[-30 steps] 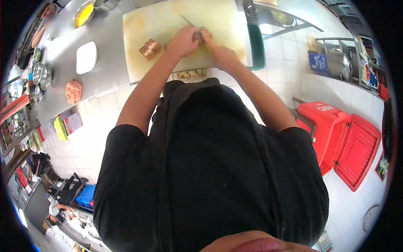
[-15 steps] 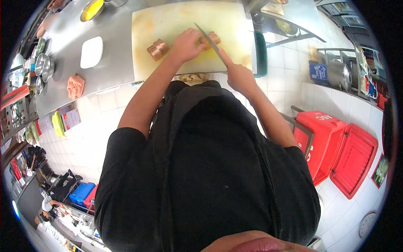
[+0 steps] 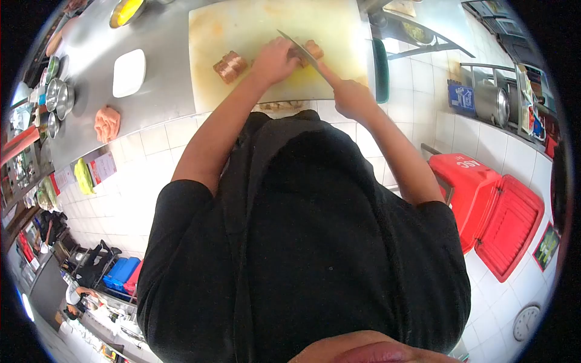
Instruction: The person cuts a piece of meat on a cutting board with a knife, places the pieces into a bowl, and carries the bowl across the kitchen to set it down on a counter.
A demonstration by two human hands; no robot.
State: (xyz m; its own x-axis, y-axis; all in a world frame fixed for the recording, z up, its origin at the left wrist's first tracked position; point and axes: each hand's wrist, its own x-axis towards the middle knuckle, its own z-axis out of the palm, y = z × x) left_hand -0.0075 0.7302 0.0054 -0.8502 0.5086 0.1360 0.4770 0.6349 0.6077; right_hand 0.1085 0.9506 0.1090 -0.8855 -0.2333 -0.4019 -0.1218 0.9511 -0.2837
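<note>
My left hand (image 3: 273,60) presses down on a brown piece of meat (image 3: 313,49) on the pale cutting board (image 3: 242,24). In my right hand (image 3: 354,100) is a knife (image 3: 299,48); its blade slants up to the left across the meat, right by my left fingers. A second stack of sliced meat (image 3: 229,66) lies on the board to the left of my left hand. My black shirt and apron fill the lower part of the view.
On the steel counter (image 3: 163,91) lie a white plate (image 3: 129,72), a pink cloth (image 3: 106,124), metal bowls (image 3: 57,97) and a bowl of yellow stuff (image 3: 125,12). A green tray edge (image 3: 381,69) borders the board. An open red bin (image 3: 496,206) stands at right.
My right hand drew back from the meat toward me a second ago and lifted the knife; the blade now rests slanted over the piece. My left hand stayed on the meat.
</note>
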